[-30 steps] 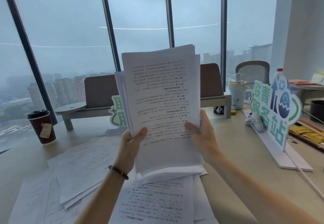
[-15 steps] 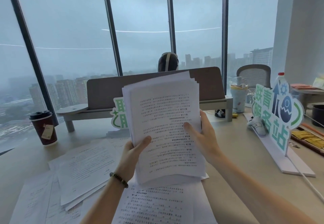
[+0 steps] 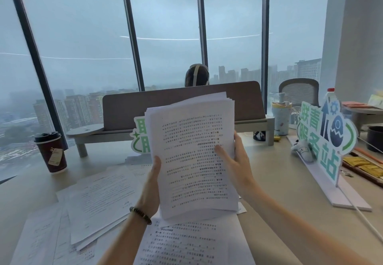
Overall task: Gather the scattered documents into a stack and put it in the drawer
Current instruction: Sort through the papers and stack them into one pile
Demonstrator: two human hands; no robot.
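Partial stack (image 3: 192, 154) was held upright above the table's near edge; left hand (image 3: 150, 192) and right hand (image 3: 235, 167) gripped its side edges. Loose sheets (image 3: 99, 198) remained toward the near-left corner. Drawer not visible; stowing judged pending.

printed stack (image 3: 192, 152) upright, loose sheets (image 3: 99, 198) scattered below
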